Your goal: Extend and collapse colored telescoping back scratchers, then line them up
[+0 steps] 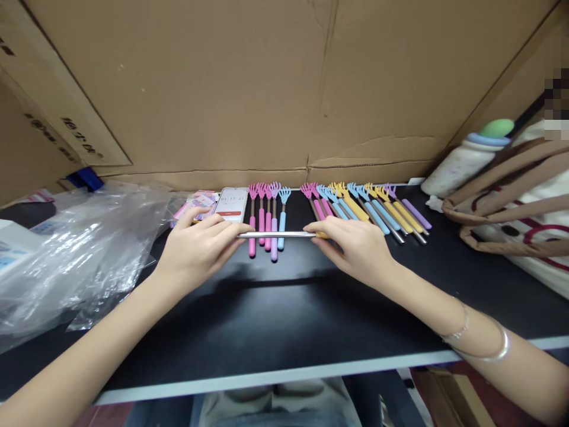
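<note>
Both hands hold one telescopic back scratcher level above the black table, its silver rod stretched between them. My left hand pinches the rod's left end. My right hand grips the right end, where a bit of yellow handle shows under the fingers. Behind the rod lies a short row of pink, purple and blue scratchers. Further right a longer fanned row of pink, blue, yellow and purple scratchers rests on the table.
A phone with a lit screen lies behind my left hand, beside small printed packets. Crumpled clear plastic bags cover the left. A white bottle and a strapped tote bag sit at right. Cardboard walls close the back.
</note>
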Available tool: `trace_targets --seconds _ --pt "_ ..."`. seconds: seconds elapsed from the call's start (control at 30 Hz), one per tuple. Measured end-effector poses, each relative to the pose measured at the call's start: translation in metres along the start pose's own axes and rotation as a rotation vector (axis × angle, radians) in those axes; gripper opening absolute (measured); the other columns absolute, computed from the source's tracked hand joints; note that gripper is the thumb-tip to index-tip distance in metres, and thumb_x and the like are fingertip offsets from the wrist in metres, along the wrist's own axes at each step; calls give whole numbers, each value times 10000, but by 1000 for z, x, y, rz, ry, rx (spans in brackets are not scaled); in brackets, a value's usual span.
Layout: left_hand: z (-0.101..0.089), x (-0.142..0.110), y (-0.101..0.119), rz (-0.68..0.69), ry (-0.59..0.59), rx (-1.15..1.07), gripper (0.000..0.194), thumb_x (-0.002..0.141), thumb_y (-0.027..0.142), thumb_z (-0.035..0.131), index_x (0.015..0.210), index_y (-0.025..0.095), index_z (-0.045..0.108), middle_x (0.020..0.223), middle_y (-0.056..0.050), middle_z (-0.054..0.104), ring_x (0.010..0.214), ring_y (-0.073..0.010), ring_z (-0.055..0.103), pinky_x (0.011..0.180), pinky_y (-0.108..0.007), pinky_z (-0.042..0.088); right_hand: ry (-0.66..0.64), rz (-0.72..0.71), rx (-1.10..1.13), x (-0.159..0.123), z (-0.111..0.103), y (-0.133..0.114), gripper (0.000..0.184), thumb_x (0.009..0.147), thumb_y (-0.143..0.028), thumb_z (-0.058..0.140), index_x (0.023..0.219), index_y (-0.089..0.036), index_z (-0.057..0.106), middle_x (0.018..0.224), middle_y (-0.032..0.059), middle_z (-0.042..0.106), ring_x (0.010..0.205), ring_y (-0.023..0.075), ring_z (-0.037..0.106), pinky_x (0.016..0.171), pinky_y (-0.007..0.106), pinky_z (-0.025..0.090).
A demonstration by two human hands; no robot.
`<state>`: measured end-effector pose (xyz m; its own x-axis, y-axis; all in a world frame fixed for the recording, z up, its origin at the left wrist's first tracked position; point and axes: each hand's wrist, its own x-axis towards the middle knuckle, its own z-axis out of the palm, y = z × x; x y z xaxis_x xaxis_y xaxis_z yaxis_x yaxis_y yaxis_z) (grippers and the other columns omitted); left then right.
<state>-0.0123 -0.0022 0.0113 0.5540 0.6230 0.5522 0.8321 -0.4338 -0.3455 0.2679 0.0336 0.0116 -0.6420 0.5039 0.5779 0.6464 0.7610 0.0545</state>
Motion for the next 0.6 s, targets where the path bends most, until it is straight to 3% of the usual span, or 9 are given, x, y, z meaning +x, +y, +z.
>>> trace_targets --seconds 0.33,0.6 --pt "-2 -2 1 24 12 -51 230 904 282 428 1054 245 598 817 -5 695 739 -169 643 768 -315 412 -26 -21 -81 1 -8 -1 231 916 -303 415 967 -217 623 871 3 697 719 115 632 546 233 356" --pt "-2 -2 3 -1 -2 -83 233 911 305 411 1038 260 600 804 16 702 717 -158 653 692 -292 419 -115 42 -105 1 -8 4 232 903 -367 429 950 -229 609 857 3 693 721 127 623 542 246 339"
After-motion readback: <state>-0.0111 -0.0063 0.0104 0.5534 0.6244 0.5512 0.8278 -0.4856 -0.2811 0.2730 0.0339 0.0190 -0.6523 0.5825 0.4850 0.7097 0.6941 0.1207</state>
